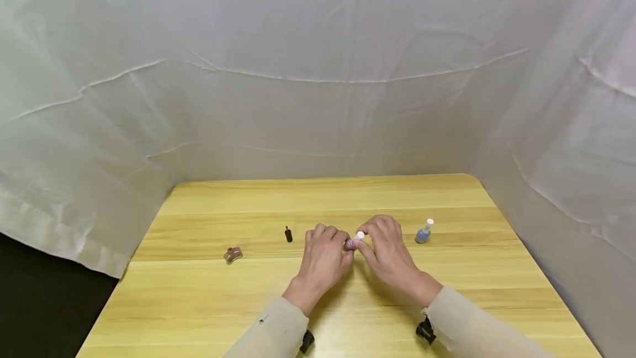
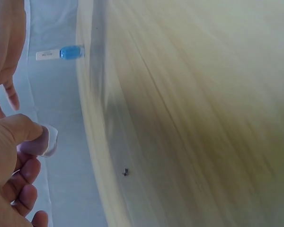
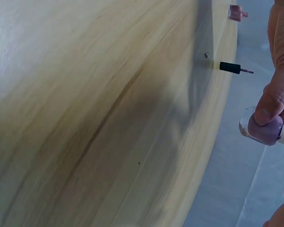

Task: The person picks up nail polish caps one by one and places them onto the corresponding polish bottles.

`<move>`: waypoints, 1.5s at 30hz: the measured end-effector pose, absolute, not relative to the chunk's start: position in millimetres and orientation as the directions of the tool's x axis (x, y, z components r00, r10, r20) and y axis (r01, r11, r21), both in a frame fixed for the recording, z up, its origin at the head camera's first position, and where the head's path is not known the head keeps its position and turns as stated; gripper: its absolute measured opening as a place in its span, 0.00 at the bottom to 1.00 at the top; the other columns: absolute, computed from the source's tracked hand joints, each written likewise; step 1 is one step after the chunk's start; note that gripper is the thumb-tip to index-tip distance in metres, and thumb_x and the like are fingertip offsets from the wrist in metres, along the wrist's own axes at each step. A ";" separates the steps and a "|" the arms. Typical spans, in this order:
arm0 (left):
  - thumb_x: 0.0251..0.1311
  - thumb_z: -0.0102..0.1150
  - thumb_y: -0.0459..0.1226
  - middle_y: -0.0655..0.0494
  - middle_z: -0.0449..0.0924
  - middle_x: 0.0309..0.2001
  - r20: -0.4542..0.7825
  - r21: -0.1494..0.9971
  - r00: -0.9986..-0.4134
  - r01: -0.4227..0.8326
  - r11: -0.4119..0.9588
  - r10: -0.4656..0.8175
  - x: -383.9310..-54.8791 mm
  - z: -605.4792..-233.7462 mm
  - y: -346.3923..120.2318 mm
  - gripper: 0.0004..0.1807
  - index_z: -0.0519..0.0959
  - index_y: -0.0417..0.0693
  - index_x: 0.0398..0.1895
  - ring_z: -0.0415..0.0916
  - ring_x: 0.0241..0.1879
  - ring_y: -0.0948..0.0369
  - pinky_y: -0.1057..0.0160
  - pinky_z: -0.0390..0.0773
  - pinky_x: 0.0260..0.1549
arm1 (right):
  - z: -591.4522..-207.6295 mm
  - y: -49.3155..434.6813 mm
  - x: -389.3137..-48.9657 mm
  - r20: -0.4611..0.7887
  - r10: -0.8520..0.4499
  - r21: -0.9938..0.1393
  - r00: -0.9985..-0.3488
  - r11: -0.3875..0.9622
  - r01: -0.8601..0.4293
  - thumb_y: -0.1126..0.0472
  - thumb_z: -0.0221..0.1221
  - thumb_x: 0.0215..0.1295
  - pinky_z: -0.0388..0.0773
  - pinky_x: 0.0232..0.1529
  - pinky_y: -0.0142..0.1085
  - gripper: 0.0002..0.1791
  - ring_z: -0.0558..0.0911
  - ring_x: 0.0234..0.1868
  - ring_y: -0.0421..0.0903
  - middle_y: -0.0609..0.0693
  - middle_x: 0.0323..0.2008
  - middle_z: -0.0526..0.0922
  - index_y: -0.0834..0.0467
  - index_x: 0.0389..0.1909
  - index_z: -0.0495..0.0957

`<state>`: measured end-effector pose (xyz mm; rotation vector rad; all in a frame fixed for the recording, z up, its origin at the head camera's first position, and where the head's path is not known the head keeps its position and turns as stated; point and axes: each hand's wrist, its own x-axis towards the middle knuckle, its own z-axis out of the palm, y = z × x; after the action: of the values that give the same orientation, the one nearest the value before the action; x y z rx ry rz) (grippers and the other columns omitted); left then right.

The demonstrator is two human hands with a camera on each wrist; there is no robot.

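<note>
Both hands meet over the middle of the table at a small bottle of purple nail polish (image 3: 266,130) with a white cap (image 1: 360,235). My left hand (image 1: 325,253) grips the glass body, its thumb pressed on the side in the right wrist view. My right hand (image 1: 390,250) has thumb and index finger around the white cap, which appears seated on the bottle. Left of the hands, a black nail polish cap (image 1: 289,234) stands with its brush pointing up. Farther left sits an uncapped, star-like brownish-pink polish bottle (image 1: 232,255).
A blue nail polish bottle (image 1: 423,235) with a white cap stands to the right of the hands. The wooden table (image 1: 199,303) has pale cloth (image 1: 318,115) hanging behind it and at both sides. Tiny dark marks (image 2: 126,172) show on the table surface.
</note>
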<state>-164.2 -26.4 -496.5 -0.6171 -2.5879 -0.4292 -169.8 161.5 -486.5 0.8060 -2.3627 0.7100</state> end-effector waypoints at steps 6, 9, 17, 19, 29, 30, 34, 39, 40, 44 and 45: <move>0.66 0.72 0.47 0.62 0.84 0.39 0.448 0.245 -0.831 0.470 0.848 0.330 -171.0 -496.8 -17.6 0.08 0.86 0.56 0.40 0.72 0.43 0.59 0.57 0.71 0.46 | -487.8 164.4 -172.6 0.662 -0.383 -0.249 -0.645 0.699 -0.671 0.60 0.76 0.55 0.67 0.59 0.60 0.19 0.75 0.53 0.60 0.52 0.41 0.78 0.59 0.43 0.77; 0.66 0.72 0.48 0.63 0.84 0.38 0.434 0.263 -0.841 0.462 0.847 0.324 -175.0 -497.4 -12.9 0.09 0.86 0.56 0.40 0.72 0.42 0.60 0.58 0.71 0.46 | -489.9 165.9 -174.6 0.690 -0.354 -0.234 -0.632 0.717 -0.657 0.59 0.77 0.53 0.67 0.59 0.61 0.21 0.76 0.51 0.62 0.54 0.40 0.79 0.61 0.43 0.78; 0.66 0.71 0.48 0.63 0.84 0.39 0.388 0.266 -0.862 0.444 0.855 0.327 -188.0 -503.9 3.4 0.08 0.87 0.56 0.40 0.71 0.43 0.59 0.58 0.69 0.46 | -495.3 174.0 -182.1 0.696 -0.330 -0.160 -0.638 0.795 -0.585 0.56 0.70 0.65 0.68 0.55 0.59 0.14 0.75 0.50 0.61 0.55 0.40 0.79 0.61 0.43 0.80; 0.66 0.71 0.47 0.63 0.83 0.38 0.377 0.260 -0.864 0.446 0.857 0.335 -190.7 -506.0 7.9 0.08 0.87 0.56 0.41 0.71 0.43 0.59 0.59 0.67 0.45 | -497.1 176.0 -184.2 0.694 -0.354 -0.094 -0.627 0.819 -0.567 0.54 0.65 0.70 0.69 0.52 0.57 0.13 0.75 0.49 0.61 0.55 0.40 0.79 0.60 0.42 0.79; 0.68 0.70 0.48 0.64 0.81 0.38 0.288 0.279 -0.896 0.417 0.865 0.339 -203.1 -512.1 20.8 0.09 0.87 0.57 0.44 0.69 0.44 0.59 0.60 0.65 0.44 | -503.9 184.4 -193.4 0.671 -0.393 0.023 -0.629 0.859 -0.512 0.50 0.53 0.78 0.68 0.46 0.56 0.17 0.75 0.45 0.63 0.57 0.39 0.78 0.61 0.41 0.76; 0.68 0.70 0.49 0.64 0.82 0.38 0.284 0.283 -0.897 0.416 0.864 0.339 -204.6 -512.5 21.5 0.09 0.87 0.57 0.43 0.69 0.44 0.59 0.60 0.65 0.44 | -504.1 185.5 -194.1 0.666 -0.389 0.018 -0.636 0.861 -0.508 0.51 0.55 0.76 0.68 0.46 0.57 0.16 0.75 0.45 0.63 0.58 0.39 0.78 0.62 0.41 0.76; 0.68 0.70 0.49 0.64 0.81 0.38 0.266 0.297 -0.903 0.409 0.863 0.337 -210.4 -514.9 24.6 0.10 0.87 0.56 0.43 0.68 0.44 0.60 0.60 0.65 0.45 | -504.8 189.0 -197.2 0.650 -0.378 0.015 -0.659 0.874 -0.486 0.51 0.60 0.74 0.69 0.47 0.56 0.15 0.75 0.46 0.63 0.58 0.39 0.78 0.61 0.41 0.77; 0.68 0.70 0.50 0.65 0.81 0.38 0.250 0.303 -0.911 0.396 0.867 0.329 -216.3 -518.7 30.3 0.09 0.87 0.57 0.43 0.68 0.43 0.60 0.61 0.64 0.43 | -505.7 192.7 -200.3 0.624 -0.372 0.018 -0.688 0.887 -0.462 0.52 0.61 0.74 0.68 0.47 0.55 0.14 0.75 0.46 0.62 0.58 0.40 0.79 0.61 0.42 0.77; 0.67 0.70 0.50 0.64 0.81 0.38 0.249 0.304 -0.912 0.393 0.868 0.326 -217.3 -519.4 31.7 0.09 0.87 0.57 0.42 0.68 0.43 0.60 0.61 0.64 0.43 | -506.2 193.3 -200.8 0.619 -0.369 0.018 -0.693 0.889 -0.458 0.52 0.61 0.75 0.68 0.47 0.55 0.14 0.75 0.46 0.62 0.57 0.40 0.79 0.61 0.42 0.77; 0.66 0.72 0.49 0.65 0.81 0.37 0.235 0.295 -0.916 0.385 0.874 0.324 -220.6 -522.1 38.1 0.08 0.86 0.58 0.38 0.69 0.43 0.60 0.61 0.63 0.41 | -508.2 195.6 -202.9 0.603 -0.355 0.006 -0.714 0.898 -0.441 0.53 0.61 0.75 0.68 0.48 0.55 0.13 0.75 0.46 0.61 0.57 0.40 0.79 0.61 0.42 0.77; 0.65 0.72 0.49 0.65 0.81 0.37 0.235 0.292 -0.916 0.385 0.875 0.325 -221.1 -522.7 39.6 0.08 0.86 0.58 0.37 0.69 0.43 0.60 0.61 0.63 0.40 | -508.9 196.1 -203.3 0.604 -0.350 0.002 -0.716 0.899 -0.439 0.53 0.61 0.75 0.68 0.48 0.55 0.13 0.75 0.45 0.61 0.57 0.39 0.79 0.61 0.41 0.77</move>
<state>-221.1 39.6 -522.7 -0.5478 -2.8672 -0.5020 -203.3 196.1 -508.9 0.5641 -2.4382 0.1873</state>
